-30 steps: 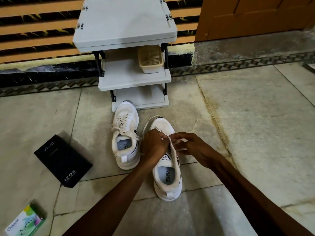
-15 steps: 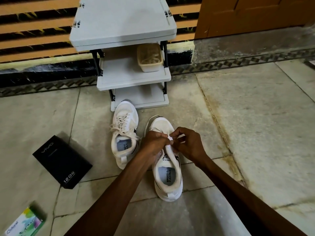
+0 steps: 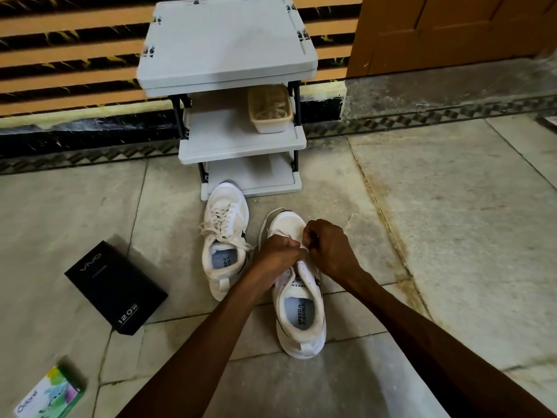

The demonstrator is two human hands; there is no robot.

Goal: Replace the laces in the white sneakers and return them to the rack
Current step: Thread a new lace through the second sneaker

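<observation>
Two white sneakers stand on the floor before a grey three-shelf rack [image 3: 241, 143]. The left sneaker [image 3: 224, 236] is laced, its lace ends loose. The right sneaker [image 3: 300, 300] lies under both my hands. My left hand [image 3: 278, 250] and my right hand [image 3: 327, 245] meet over its eyelet area, fingers curled and pinching a white lace [image 3: 305, 240] between them. A loop of the lace curves out past the toe on the left. The eyelets under my hands are hidden.
A beige tub [image 3: 270, 108] holding laces sits on the rack's middle shelf. A black box [image 3: 116, 286] lies on the floor to the left, a small green carton [image 3: 49, 396] at the bottom left. A brown door [image 3: 452, 28] stands behind on the right.
My right hand has drawn in from the right and closed up against my left hand over the sneaker's front. The sneakers have stayed where they were.
</observation>
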